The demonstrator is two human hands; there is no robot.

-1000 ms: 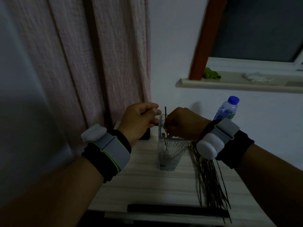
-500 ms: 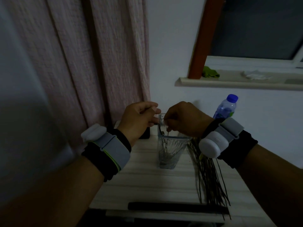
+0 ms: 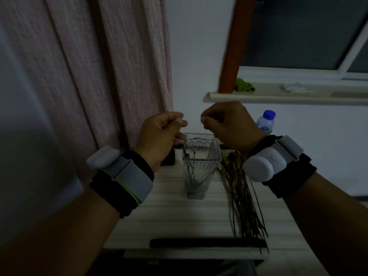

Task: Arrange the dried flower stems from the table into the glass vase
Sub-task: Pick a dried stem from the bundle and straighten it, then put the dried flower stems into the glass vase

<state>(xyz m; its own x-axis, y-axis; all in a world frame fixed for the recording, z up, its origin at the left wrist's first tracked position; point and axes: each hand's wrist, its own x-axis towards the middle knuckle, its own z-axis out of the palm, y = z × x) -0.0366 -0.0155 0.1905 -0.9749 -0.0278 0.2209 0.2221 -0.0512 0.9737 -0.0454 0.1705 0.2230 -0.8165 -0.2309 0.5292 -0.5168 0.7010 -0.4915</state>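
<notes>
Dim room: hands [image 3: 159, 134] [image 3: 229, 126] curled, seemingly empty, above vase [image 3: 200, 166] on striped table [image 3: 169, 216].

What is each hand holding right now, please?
Left hand: fingers curled, holding nothing visible.
Right hand: fingers curled; any stem pinched cannot be told.

The curtain [image 3: 103, 72] is pink with a bumpy weave. The counter [image 3: 175, 220] is pale with thin stripes. The stems [image 3: 245, 204] are dark brown. The bottle [image 3: 265, 122] has a blue cap. The wristbands [image 3: 123, 176] are grey and black.
</notes>
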